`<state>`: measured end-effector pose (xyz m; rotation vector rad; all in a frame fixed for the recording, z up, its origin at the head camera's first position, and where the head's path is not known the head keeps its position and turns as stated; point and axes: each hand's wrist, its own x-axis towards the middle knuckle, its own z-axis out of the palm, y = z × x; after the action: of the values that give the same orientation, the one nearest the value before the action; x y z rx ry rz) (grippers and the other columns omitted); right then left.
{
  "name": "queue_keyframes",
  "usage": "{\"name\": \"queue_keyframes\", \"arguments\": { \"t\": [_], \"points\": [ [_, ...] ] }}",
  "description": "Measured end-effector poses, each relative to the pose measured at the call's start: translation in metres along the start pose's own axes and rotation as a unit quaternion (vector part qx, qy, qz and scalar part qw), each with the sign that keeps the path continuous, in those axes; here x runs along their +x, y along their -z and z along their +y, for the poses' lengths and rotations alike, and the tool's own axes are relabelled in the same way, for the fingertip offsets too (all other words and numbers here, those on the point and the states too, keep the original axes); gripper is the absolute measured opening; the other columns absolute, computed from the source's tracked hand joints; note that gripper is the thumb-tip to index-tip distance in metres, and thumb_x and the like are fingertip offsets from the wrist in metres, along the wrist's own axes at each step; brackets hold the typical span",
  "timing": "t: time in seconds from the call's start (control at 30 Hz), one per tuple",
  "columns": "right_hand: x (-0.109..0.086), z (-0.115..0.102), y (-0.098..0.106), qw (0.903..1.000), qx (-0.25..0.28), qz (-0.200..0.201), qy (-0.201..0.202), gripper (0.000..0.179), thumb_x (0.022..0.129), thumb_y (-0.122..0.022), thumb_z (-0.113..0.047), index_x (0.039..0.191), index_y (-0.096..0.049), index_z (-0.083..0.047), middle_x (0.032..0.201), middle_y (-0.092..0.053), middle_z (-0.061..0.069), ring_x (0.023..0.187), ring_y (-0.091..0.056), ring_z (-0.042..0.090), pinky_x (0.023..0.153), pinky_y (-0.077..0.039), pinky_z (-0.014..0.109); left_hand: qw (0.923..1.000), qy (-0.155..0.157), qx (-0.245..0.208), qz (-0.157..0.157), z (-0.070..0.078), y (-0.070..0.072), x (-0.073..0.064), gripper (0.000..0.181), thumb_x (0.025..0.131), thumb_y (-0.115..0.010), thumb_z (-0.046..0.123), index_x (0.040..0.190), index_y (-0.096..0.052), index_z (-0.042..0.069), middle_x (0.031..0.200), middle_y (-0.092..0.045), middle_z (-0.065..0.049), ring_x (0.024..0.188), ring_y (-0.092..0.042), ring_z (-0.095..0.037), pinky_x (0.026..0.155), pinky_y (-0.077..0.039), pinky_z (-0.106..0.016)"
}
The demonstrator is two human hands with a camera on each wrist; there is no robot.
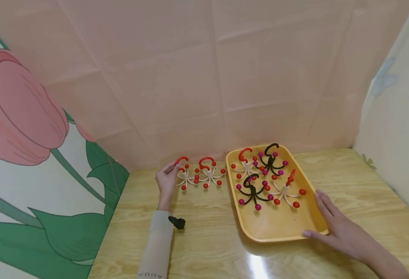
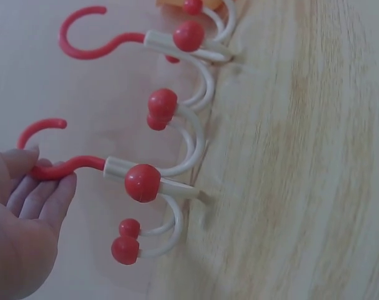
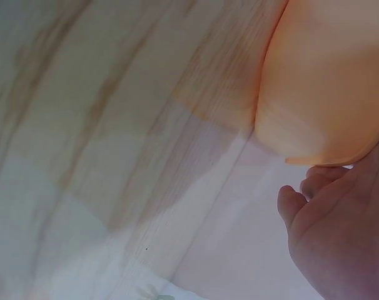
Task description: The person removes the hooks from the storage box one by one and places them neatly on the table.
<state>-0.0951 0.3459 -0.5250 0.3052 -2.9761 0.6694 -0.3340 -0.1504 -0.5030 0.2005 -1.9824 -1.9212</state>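
Observation:
My left hand [image 1: 167, 182] pinches the red hook of a white multi-arm rotating hanger [image 1: 186, 177] with red ball tips, which stands on the table near the back wall. Close to its right is a matching white hanger [image 1: 209, 175]. My right hand [image 1: 344, 228] holds the near right corner of a yellow tray [image 1: 277, 235], thumb at the front rim and fingers along the right side. Inside the tray stand two black hangers [image 1: 253, 190] with purple ball tips and two white hangers [image 1: 285, 190] with red tips and red hooks.
The wood-grain table [image 1: 204, 240] meets a pink cloth wall [image 1: 176, 97] at the back. A tulip-printed panel [image 1: 26, 116] rises on the left and a pale printed panel [image 1: 399, 128] on the right. A black clip-like piece [image 1: 178, 222] sits at the left sleeve.

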Motion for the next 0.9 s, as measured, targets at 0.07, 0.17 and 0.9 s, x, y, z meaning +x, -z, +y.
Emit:
{"name": "queue_keyframes", "arguments": {
  "t": [0.07, 0.17, 0.9],
  "points": [
    [-0.0002, -0.0003, 0.0002, 1.0000, 0.000, 0.002, 0.001, 0.122, 0.090, -0.079, -0.054, 0.169, 0.002, -0.011, 0.178, 0.011, 0.012, 0.147, -0.028, 0.065, 0.100, -0.040, 0.081, 1.0000, -0.001, -0.002, -0.001, -0.0008, 0.0004, -0.0001, 0.023, 0.091, -0.082, 0.009, 0.112, -0.080, -0.001, 0.109, -0.079, -0.025, 0.105, -0.076, -0.045, 0.080, -0.064, -0.024],
    [-0.0002, -0.0007, 0.0004, 1.0000, 0.000, 0.003, 0.003, 0.121, 0.090, -0.079, -0.053, 0.169, 0.002, -0.011, 0.178, 0.011, 0.012, 0.144, -0.032, 0.067, 0.099, -0.041, 0.081, 1.0000, -0.002, -0.006, -0.001, -0.0020, 0.0008, -0.0005, 0.024, 0.091, -0.082, 0.008, 0.113, -0.080, -0.002, 0.110, -0.078, -0.026, 0.103, -0.077, -0.042, 0.079, -0.063, -0.021],
    [0.0011, 0.0016, -0.0007, 1.0000, 0.003, -0.006, -0.006, 0.121, 0.091, -0.078, -0.055, 0.169, 0.002, -0.011, 0.178, 0.011, 0.013, 0.143, -0.033, 0.067, 0.100, -0.041, 0.080, 0.9995, 0.014, 0.028, -0.007, 0.0023, 0.0038, -0.0036, 0.025, 0.091, -0.082, 0.007, 0.114, -0.079, 0.000, 0.111, -0.079, -0.023, 0.090, -0.081, -0.025, 0.058, -0.055, -0.015]
  ]
}}
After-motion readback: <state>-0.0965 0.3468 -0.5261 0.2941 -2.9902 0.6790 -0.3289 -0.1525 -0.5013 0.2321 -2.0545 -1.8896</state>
